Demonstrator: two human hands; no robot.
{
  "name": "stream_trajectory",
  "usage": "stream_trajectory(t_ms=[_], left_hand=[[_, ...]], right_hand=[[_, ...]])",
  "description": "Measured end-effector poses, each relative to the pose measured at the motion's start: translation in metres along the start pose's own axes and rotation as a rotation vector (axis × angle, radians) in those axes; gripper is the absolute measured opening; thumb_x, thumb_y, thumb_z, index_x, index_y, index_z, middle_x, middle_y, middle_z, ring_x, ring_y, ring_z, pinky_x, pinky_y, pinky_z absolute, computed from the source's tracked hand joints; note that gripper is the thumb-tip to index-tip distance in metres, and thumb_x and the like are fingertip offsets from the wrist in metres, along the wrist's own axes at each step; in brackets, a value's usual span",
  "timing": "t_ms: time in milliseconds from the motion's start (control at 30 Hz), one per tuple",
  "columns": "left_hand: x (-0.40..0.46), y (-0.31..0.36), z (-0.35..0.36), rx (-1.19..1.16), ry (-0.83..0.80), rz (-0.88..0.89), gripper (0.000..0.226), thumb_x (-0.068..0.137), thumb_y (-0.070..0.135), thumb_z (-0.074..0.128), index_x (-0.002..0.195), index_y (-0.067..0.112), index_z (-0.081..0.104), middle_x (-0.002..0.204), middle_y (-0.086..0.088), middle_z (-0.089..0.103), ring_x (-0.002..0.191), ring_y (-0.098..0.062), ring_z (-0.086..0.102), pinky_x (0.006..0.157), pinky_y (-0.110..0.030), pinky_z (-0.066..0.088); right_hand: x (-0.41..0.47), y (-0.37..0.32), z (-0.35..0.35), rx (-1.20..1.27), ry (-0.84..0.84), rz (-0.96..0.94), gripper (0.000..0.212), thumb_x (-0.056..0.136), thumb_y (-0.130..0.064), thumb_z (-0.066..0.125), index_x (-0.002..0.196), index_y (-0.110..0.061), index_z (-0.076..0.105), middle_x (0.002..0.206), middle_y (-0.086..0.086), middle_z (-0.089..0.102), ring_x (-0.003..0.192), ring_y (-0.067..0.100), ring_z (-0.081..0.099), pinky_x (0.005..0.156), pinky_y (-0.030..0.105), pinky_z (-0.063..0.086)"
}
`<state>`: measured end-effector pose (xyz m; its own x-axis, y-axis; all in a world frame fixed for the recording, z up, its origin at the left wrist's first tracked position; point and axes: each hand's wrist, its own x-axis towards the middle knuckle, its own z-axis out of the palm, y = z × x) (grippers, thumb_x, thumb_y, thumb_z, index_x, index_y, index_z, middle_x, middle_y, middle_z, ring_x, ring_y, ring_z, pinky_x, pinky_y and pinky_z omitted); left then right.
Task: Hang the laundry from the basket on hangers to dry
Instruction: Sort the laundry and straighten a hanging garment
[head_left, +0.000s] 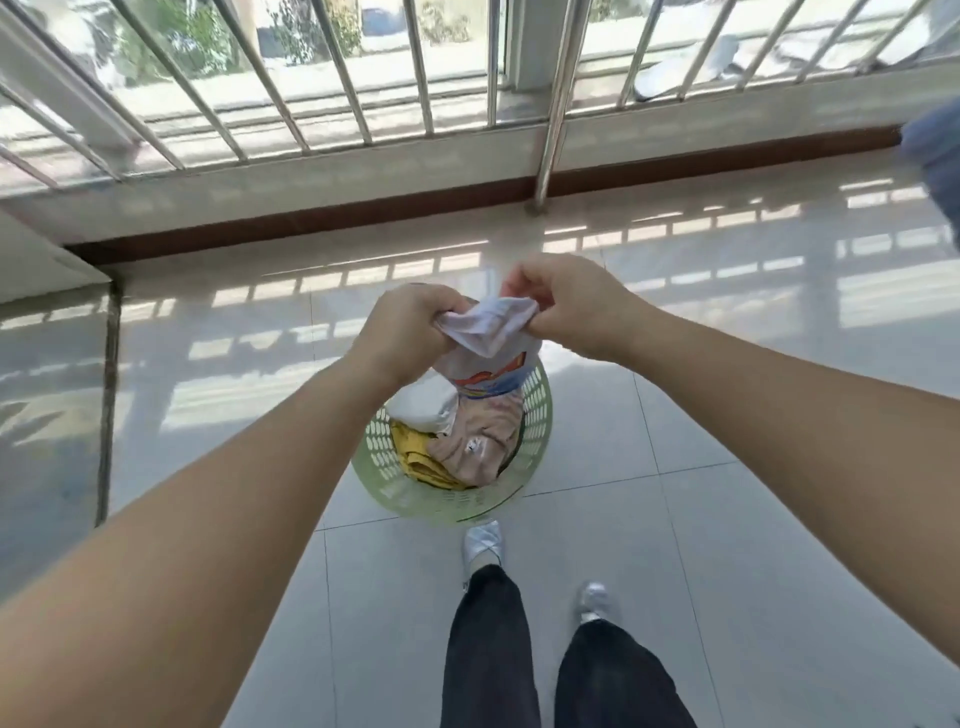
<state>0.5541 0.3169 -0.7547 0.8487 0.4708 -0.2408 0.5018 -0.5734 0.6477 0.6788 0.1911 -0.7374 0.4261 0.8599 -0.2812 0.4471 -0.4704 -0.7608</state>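
A white garment with a red, orange and blue print hangs bunched above a pale green perforated laundry basket on the tiled floor. My left hand grips its upper left edge, and my right hand pinches the upper right edge. Both hands are held out in front of me, close together. Inside the basket lie a white item, a yellow item and a beige-pink garment. No hanger is in view.
A metal railing with vertical bars and a steel post runs along the far edge of the floor, above a brown skirting strip. Blue cloth shows at the right edge. My legs and silver shoes stand just behind the basket.
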Motion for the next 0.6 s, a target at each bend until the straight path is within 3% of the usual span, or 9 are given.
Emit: stream_trajectory(t_ms=[167,300,433,600], left_hand=[[0.025,-0.065,0.061,-0.063,-0.018,-0.073,0.017,0.076,-0.005,0.058,0.085,0.003,0.07,0.08,-0.013,0.065,0.075,-0.02,0.051,0.057,-0.02,0.033],[0.024,-0.122,0.129,-0.102,-0.117,-0.168,0.015,0.078,-0.003,0.058,0.084,0.003,0.07,0.082,-0.016,0.067,0.073,-0.023,0.052,0.055,-0.021,0.032],[0.005,-0.177,0.199,-0.058,-0.367,-0.294,0.022,0.081,0.002,0.059,0.096,0.011,0.071,0.097,-0.015,0.068,0.093,-0.03,0.06,0.061,-0.023,0.033],[-0.008,-0.215,0.24,-0.005,-0.557,-0.293,0.027,0.081,-0.002,0.052,0.099,0.01,0.07,0.098,-0.016,0.067,0.094,-0.031,0.06,0.07,-0.032,0.042]], right_hand=[[0.031,0.059,0.056,-0.116,0.032,0.037,0.027,0.077,0.003,0.052,0.095,-0.013,0.063,0.09,0.003,0.065,0.085,0.022,0.057,0.074,0.031,0.045],[0.03,0.12,0.122,-0.125,0.013,0.159,0.024,0.081,-0.001,0.052,0.099,-0.014,0.061,0.097,0.009,0.067,0.088,0.028,0.057,0.073,0.035,0.045],[0.009,0.178,0.199,-0.102,-0.154,0.305,0.024,0.083,-0.007,0.053,0.102,-0.019,0.061,0.099,0.01,0.065,0.091,0.031,0.057,0.071,0.033,0.043],[0.006,0.209,0.246,-0.125,-0.392,0.395,0.037,0.085,-0.002,0.047,0.116,-0.021,0.054,0.109,0.011,0.061,0.094,0.027,0.054,0.069,0.03,0.038]])
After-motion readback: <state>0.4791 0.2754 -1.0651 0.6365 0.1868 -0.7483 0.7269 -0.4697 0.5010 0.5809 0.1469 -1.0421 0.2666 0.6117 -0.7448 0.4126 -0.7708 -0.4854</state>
